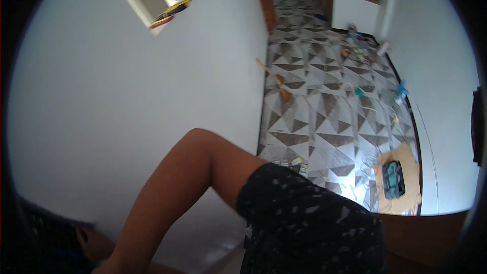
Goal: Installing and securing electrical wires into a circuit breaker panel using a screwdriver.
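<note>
My bare right arm crosses the lower middle, bent at the elbow, below a black, pale-speckled sleeve. My right hand is cut off at the lower edge at left, so its fingers and any hold are hidden. Another patch of skin, apparently my left hand, shows dimly beside it, near a dark, unclear object in the lower left corner. I cannot make out what either hand touches. A white wall rises behind the arm.
A patterned tile floor stretches away, with a broom, scattered wires and small items, and cardboard bearing a dark bag. A wall opening holds tools. A white panel stands far back. A brown surface is at lower right.
</note>
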{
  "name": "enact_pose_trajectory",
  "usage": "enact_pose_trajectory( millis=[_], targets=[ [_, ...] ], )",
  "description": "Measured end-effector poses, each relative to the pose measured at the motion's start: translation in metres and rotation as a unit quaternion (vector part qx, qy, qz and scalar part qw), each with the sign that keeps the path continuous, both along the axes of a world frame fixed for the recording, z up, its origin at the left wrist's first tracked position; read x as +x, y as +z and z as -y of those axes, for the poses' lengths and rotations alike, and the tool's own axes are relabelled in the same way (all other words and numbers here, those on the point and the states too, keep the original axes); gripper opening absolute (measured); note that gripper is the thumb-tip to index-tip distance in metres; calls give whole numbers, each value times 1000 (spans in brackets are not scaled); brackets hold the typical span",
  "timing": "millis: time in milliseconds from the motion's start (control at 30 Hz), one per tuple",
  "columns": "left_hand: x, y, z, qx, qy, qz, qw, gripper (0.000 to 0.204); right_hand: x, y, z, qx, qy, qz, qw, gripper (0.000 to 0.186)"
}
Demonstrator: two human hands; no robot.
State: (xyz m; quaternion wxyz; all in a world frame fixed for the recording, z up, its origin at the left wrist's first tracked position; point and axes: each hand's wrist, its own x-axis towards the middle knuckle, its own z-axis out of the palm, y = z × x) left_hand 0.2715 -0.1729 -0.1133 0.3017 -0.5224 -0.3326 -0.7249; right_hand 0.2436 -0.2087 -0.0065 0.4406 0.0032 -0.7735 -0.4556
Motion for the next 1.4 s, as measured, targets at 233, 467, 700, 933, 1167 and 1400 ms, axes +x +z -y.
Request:
enact_pose_trajectory(
  millis=[233,467,700,933,1167,1400],
  targets=[
    [-110,10,-132,-153,47,-43,986,12,-24,-18,-21,-63,211,-88,972,29],
    [-113,17,-124,-117,0,-37,992,9,-21,10,-12,-307,317,200,875,36],
    [-97,22,-123,-98,8,-50,994,13,-27,-24,-17,-199,402,-58,892,33],
    [-103,20,-127,-101,-14,-19,995,12,-12,25,-34,-336,345,240,843,34],
    [-98,21,-125,-101,8,-45,994,14,-20,-14,-22,-203,432,-113,872,37],
    [-105,18,-123,-144,15,-24,989,12,-3,23,-29,-345,335,216,850,38]
  ],
)
